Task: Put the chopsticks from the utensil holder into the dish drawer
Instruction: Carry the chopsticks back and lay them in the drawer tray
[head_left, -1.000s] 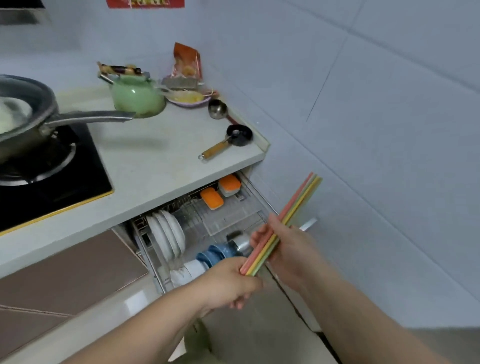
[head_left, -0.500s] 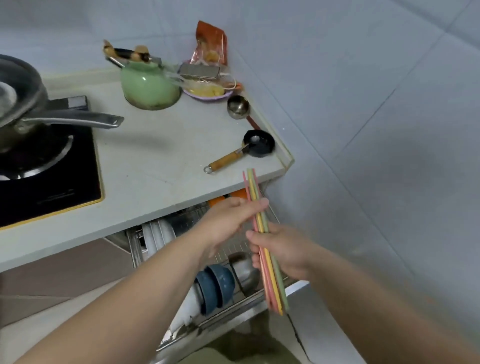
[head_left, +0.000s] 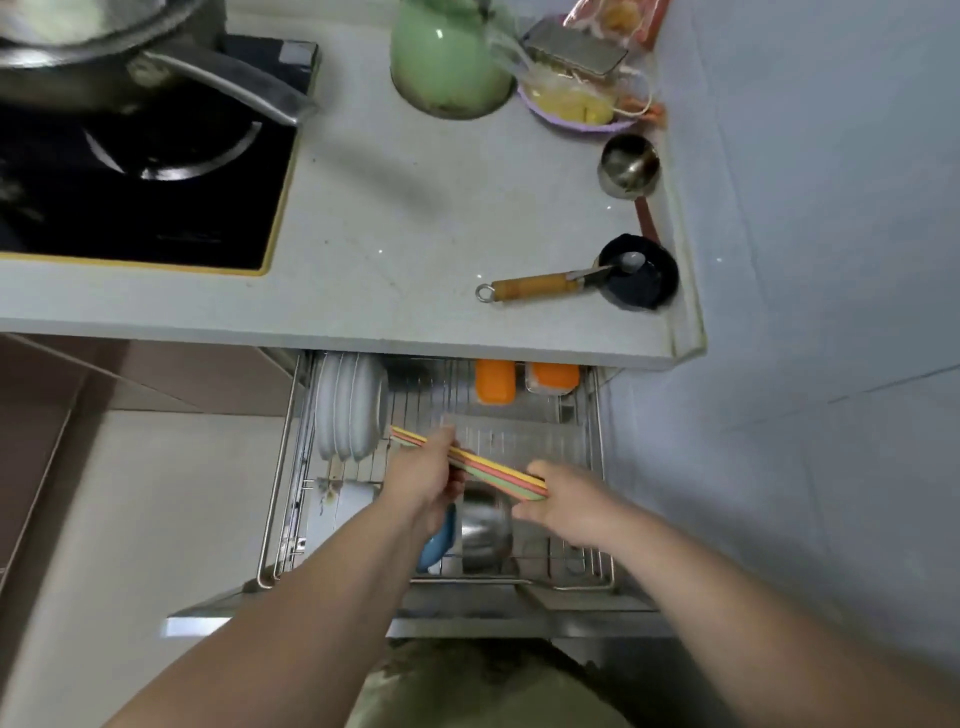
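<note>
A bundle of coloured chopsticks (head_left: 493, 467), pink, yellow and green, lies nearly level over the open dish drawer (head_left: 275, 519), a wire pull-out rack under the counter. My left hand (head_left: 423, 480) grips the bundle near its left part. My right hand (head_left: 569, 506) holds its right end. Both hands hover above the drawer's middle, over a steel bowl (head_left: 483, 525) and a blue bowl (head_left: 436, 543). The utensil holder is out of view.
White plates (head_left: 345, 408) stand at the drawer's left, two orange-lidded boxes (head_left: 496, 382) at its back. On the counter (head_left: 405, 208) are a black hob with a pan (head_left: 93, 57), a green kettle (head_left: 447, 67), a small black pan (head_left: 639, 273) and a steel cup (head_left: 628, 163). A wall (head_left: 831, 260) rises on the right.
The chopsticks have swung from upright to nearly level and come down over the drawer. My left hand now grips them. The view has tilted down over the drawer.
</note>
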